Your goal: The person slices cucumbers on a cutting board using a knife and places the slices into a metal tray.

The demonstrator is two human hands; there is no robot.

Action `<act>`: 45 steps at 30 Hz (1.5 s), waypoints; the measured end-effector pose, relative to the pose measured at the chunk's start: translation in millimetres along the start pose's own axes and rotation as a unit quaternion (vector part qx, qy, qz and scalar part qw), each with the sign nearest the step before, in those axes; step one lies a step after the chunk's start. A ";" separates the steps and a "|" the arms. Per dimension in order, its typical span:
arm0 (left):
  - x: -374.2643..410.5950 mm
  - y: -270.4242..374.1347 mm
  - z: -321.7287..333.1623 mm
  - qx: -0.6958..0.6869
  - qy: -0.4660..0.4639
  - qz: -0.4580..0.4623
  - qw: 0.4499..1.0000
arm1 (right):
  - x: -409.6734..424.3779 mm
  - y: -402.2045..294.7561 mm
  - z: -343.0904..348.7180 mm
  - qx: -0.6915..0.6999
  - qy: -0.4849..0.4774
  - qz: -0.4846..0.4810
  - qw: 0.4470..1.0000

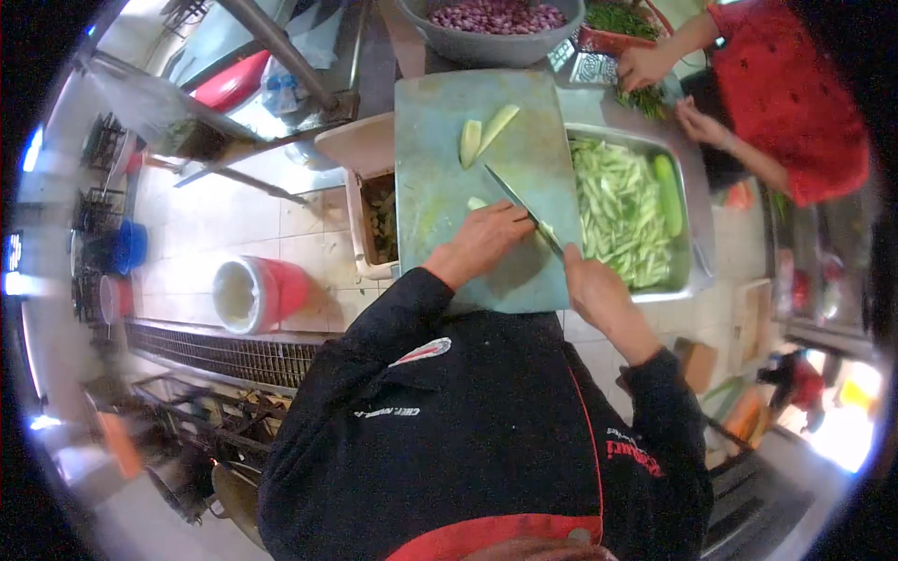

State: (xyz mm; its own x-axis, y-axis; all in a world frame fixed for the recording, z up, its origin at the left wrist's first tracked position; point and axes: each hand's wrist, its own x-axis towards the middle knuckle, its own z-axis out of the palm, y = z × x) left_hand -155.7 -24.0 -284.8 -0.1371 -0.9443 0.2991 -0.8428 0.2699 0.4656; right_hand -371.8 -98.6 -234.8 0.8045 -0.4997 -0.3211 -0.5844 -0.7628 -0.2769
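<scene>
A pale green cutting board lies before me. My right hand grips the handle of a kitchen knife, its blade slanting up and left across the board. Against the blade, my left hand presses down a piece of cucumber, mostly hidden under the fingers. Farther up the board lie two long cut cucumber pieces, close together. Right of the board is a steel tray filled with cucumber strips; one longer cucumber piece rests along its right side.
Beyond the board stands a grey basin of peeled shallots. At upper right, a co-worker's hands handle green herbs. An open bin with scraps sits left of the board; a red bucket stands on the floor.
</scene>
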 end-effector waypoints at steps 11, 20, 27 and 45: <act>-20.0 -9.4 -12.9 0.125 0.002 -0.083 0.989 | -0.5 -4.1 -8.5 0.007 -0.019 0.001 1.000; -24.4 -5.8 -2.6 0.067 0.040 -0.070 0.995 | 16.9 -11.9 -13.8 -0.011 -0.043 -0.029 0.999; -21.9 4.8 4.6 0.054 0.052 -0.051 0.996 | 11.3 -4.9 9.4 0.011 -0.021 0.008 1.000; -17.5 8.7 -1.6 -0.022 -0.006 -0.026 0.999 | 16.2 -5.5 10.4 0.012 0.003 -0.032 0.999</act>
State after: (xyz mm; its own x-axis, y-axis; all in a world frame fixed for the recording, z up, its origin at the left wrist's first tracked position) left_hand -159.8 -4.8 -284.7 -0.1012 -0.9592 0.2639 -0.8257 0.2290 0.5156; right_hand -356.7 -98.2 -247.9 0.8405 -0.4534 -0.2967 -0.5346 -0.7829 -0.3182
